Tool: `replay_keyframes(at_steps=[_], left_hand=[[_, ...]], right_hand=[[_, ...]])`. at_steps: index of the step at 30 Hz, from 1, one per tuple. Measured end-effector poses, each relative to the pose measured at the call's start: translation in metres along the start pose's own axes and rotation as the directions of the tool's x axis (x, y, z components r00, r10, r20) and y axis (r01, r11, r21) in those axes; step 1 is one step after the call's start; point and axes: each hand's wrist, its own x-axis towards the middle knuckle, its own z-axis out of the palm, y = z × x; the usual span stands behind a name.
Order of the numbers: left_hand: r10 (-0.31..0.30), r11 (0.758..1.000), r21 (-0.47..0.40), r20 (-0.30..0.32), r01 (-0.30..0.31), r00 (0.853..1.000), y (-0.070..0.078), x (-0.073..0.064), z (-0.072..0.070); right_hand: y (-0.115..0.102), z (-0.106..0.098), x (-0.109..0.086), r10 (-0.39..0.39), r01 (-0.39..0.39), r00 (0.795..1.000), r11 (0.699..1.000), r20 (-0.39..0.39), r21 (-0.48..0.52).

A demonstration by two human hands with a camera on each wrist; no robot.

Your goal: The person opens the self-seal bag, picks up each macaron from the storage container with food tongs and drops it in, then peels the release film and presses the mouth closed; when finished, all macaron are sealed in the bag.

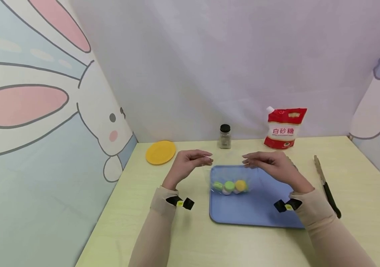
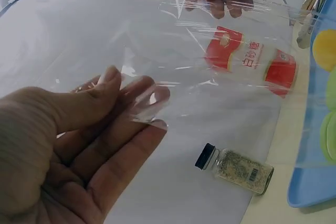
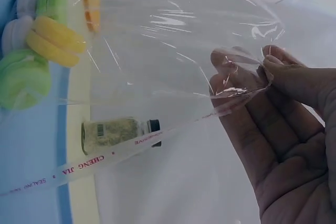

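Observation:
A clear plastic bag hangs between my two hands above the blue tray. Green, yellow and pale macarons lie at its bottom. My left hand pinches one upper corner of the bag between thumb and fingers. Opposite it, my right hand pinches the other upper corner, as the right wrist view shows. A printed sealing strip runs along one side of the bag. Whether the bag's bottom touches the tray, I cannot tell.
A yellow plate lies at the back left. Behind the tray stand a black-capped spice jar and a red-and-white sugar pouch. Right of the tray lies a black-handled knife. Printed walls border the table.

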Motion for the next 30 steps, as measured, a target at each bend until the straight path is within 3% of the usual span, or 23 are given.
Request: replay_keyframes(at_steps=[2,5,11,18,26,30], left_hand=[[0.015,0.999,-0.035,0.003,-0.014,1.000,-0.001,0.001,-0.002],[0.012,0.999,-0.051,0.011,-0.011,1.000,-0.002,0.001,-0.005],[-0.022,0.998,0.065,0.007,0.021,1.000,0.001,-0.001,-0.006],[0.006,0.997,0.075,0.028,-0.008,1.000,0.005,-0.002,-0.004],[0.015,0.992,0.122,0.110,-0.029,0.994,0.009,-0.006,-0.006],[0.029,0.985,0.165,0.097,-0.045,0.995,0.010,-0.006,-0.005]], right_hand=[[0.002,-0.002,0.001,-0.046,0.046,0.999,0.997,-0.013,0.054],[0.005,-0.004,0.001,-0.055,0.057,0.998,0.994,-0.030,0.096],[0.010,-0.005,-0.001,-0.002,0.003,0.999,0.999,-0.040,0.040],[0.008,-0.003,-0.001,0.077,-0.077,0.991,0.997,-0.109,0.003],[0.005,-0.003,-0.003,0.152,-0.147,0.983,0.988,-0.107,0.050],[0.005,-0.004,-0.003,0.149,-0.149,0.983,0.989,-0.105,0.007]])
